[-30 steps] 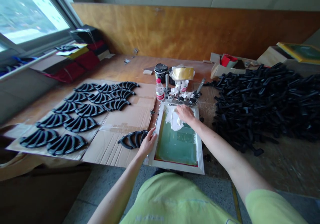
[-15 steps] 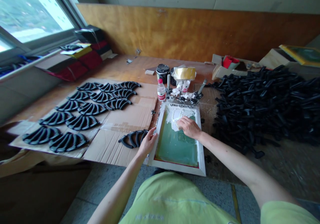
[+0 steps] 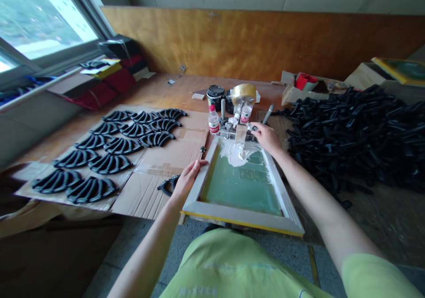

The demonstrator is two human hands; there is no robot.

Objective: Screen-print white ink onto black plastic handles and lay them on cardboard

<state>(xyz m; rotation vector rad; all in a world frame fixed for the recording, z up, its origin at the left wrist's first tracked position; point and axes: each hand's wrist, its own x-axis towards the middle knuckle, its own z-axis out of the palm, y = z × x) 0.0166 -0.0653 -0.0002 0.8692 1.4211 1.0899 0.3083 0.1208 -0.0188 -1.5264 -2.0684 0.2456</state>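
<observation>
A wooden printing screen frame (image 3: 195,187) with green mesh and white ink at its far end is tilted up, its near edge raised off the table. My left hand (image 3: 187,176) grips the frame's left rail. My right hand (image 3: 266,137) sits at the frame's far right corner by the metal hinge clamps, fingers curled; what they hold is hidden. A white-smeared squeegee (image 3: 241,135) stands at the far end of the mesh, just left of that hand. A black curved plastic part (image 3: 168,184) peeks out beside the frame's left rail.
Rows of black curved parts (image 3: 109,147) lie on cardboard (image 3: 166,156) to the left. A large heap of black parts (image 3: 358,129) fills the right. A small bottle (image 3: 213,121), a black ink pot (image 3: 215,96) and a tape roll (image 3: 243,93) stand behind the frame.
The frame's near edge has swung up off the table. My right hand moved from the mesh to the far right corner, and the squeegee now stands at the far end.
</observation>
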